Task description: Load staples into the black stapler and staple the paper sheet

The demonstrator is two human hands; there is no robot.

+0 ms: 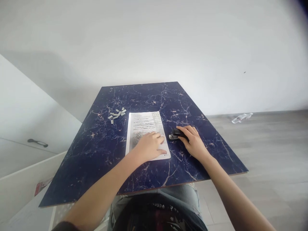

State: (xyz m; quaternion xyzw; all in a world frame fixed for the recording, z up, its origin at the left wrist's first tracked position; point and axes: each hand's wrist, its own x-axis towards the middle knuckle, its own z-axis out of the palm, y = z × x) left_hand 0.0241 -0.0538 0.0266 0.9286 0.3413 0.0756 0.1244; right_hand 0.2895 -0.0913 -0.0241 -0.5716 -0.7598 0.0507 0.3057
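A printed sheet of paper (141, 123) lies on the dark blue marbled table (134, 98). Whether it is one sheet or a stack I cannot tell. My left hand (150, 147) rests flat over its lower right part with the fingers stretched out, hiding some of the text. Just right of the paper, my right hand (192, 141) is closed around a black stapler (177, 132), thumb on the near side and fingers over the top. The stapler's metal front end points left toward the paper, a small gap apart from it.
Several small pale strips (117, 114), apparently staple sticks, lie scattered left of the paper. A white wall (154, 41) stands behind the table. A crumpled clear plastic item (242, 118) is on the floor at right. A white cabinet with a dark handle (38, 142) is at left.
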